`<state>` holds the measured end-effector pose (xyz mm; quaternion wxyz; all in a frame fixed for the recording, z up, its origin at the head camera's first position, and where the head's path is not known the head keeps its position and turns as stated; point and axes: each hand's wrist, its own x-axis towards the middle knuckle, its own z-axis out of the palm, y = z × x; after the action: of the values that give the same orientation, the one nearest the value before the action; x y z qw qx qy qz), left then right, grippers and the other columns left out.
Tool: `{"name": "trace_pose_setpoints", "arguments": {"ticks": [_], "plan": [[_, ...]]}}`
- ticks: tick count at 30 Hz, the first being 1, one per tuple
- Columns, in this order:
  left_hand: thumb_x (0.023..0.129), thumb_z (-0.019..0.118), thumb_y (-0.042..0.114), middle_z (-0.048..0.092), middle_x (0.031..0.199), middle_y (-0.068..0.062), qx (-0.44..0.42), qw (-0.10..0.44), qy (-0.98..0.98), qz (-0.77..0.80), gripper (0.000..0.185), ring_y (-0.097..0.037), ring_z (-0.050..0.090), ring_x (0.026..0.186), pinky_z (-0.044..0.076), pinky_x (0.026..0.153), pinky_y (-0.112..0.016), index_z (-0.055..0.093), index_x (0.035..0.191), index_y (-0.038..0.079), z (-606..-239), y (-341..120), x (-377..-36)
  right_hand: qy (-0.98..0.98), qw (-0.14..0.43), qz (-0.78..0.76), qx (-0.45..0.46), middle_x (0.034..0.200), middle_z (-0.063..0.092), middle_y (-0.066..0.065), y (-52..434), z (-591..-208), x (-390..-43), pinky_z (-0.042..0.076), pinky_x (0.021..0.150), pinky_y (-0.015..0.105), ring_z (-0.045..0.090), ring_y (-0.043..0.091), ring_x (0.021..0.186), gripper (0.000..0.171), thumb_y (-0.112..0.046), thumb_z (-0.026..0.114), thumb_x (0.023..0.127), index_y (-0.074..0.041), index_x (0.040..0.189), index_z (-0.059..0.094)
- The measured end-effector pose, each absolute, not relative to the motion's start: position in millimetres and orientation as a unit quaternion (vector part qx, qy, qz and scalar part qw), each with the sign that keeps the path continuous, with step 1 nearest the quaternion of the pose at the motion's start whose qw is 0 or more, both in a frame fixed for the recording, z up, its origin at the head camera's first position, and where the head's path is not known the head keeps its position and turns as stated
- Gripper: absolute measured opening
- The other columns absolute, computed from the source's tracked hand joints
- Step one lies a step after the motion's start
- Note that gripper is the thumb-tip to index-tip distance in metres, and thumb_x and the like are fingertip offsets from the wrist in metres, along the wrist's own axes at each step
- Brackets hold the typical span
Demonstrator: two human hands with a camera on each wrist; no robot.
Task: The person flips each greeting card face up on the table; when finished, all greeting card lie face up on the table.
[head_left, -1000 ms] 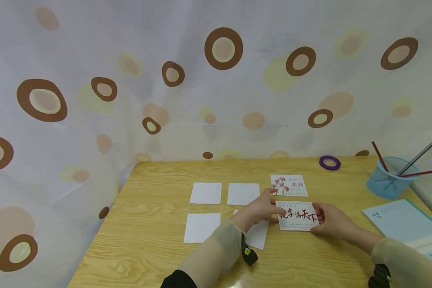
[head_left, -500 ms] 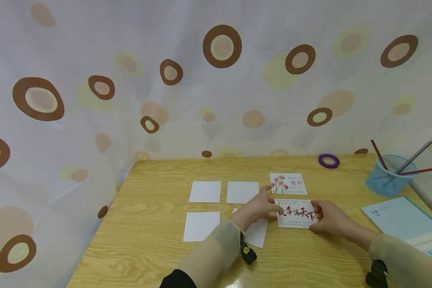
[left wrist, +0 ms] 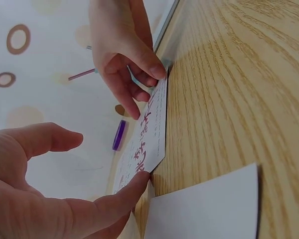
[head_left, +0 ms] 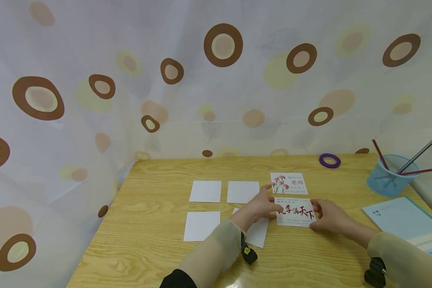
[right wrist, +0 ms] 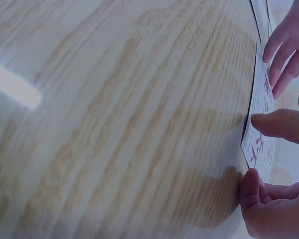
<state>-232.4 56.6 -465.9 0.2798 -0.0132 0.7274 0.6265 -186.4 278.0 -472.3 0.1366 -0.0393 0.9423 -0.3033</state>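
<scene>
A white card with red lettering (head_left: 296,213) lies on the wooden table, printed side up. My right hand (head_left: 329,217) holds its right side, thumb at the near corner and fingers curled along the right edge. My left hand (head_left: 260,207) has its fingers spread, with fingertips touching the card's left part; its thumb stands apart from the card in the left wrist view. Just beyond it lies a card with red flowers (head_left: 289,184). Under the left wrist, a slanted blank white card (head_left: 258,234) is partly hidden.
Several blank cards (head_left: 205,191) lie in rows to the left. A purple tape ring (head_left: 329,161) sits near the back edge. On the right stand a blue pencil cup (head_left: 390,178) and a pale blue notebook (head_left: 405,220). A patterned curtain (head_left: 223,100) hangs behind the table.
The lettered card has shifted slightly away and left, narrowing its gap to the flower card. My right hand has moved with it; the left hand has stayed nearly still.
</scene>
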Motion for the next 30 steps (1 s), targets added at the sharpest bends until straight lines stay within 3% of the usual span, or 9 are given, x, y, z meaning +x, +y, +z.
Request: {"name": "trace_pose_setpoints", "arguments": {"ticks": [9,19,25,30], "plan": [[0.080,0.074,-0.008,0.050,0.131,-0.021,-0.010,0.278,0.733,0.621,0.086,-0.027,0.059,0.098,0.060,0.081,-0.046,0.031,0.151,0.017,-465.3,54.4,-231.6,0.940,0.140,-0.309,-0.040,0.095,0.050,0.010,278.2,-470.7,-185.6,0.036,0.065,0.025,0.047,0.020,0.083,0.084,-0.010,0.084,0.073,0.024,0.135,0.039],[0.083,0.072,-0.002,0.050,0.140,-0.020,0.012,0.264,0.756,0.599,0.083,-0.025,0.064,0.094,0.061,0.074,-0.039,0.029,0.153,0.014,-463.6,39.4,-238.9,0.933,0.134,-0.330,-0.041,0.112,0.055,0.023,278.4,-463.3,-196.0,0.049,0.075,0.034,0.055,0.026,0.092,0.085,-0.011,0.081,0.079,0.019,0.142,0.032],[0.085,0.073,0.003,0.053,0.138,-0.016,0.013,0.243,0.779,0.578,0.081,-0.021,0.065,0.090,0.061,0.074,-0.035,0.031,0.152,0.015,-459.6,27.5,-244.9,0.927,0.128,-0.348,-0.058,0.115,0.053,0.027,267.2,-452.1,-203.0,0.047,0.070,0.032,0.053,0.025,0.089,0.085,-0.010,0.079,0.081,0.018,0.144,0.029],[0.086,0.073,0.005,0.052,0.139,-0.018,0.011,0.232,0.780,0.581,0.080,-0.024,0.064,0.100,0.060,0.080,-0.036,0.031,0.153,0.013,-455.2,16.0,-249.8,0.925,0.125,-0.352,-0.070,0.115,0.053,0.026,254.0,-447.1,-210.2,0.048,0.066,0.031,0.053,0.022,0.086,0.086,-0.010,0.078,0.081,0.016,0.146,0.028]]}}
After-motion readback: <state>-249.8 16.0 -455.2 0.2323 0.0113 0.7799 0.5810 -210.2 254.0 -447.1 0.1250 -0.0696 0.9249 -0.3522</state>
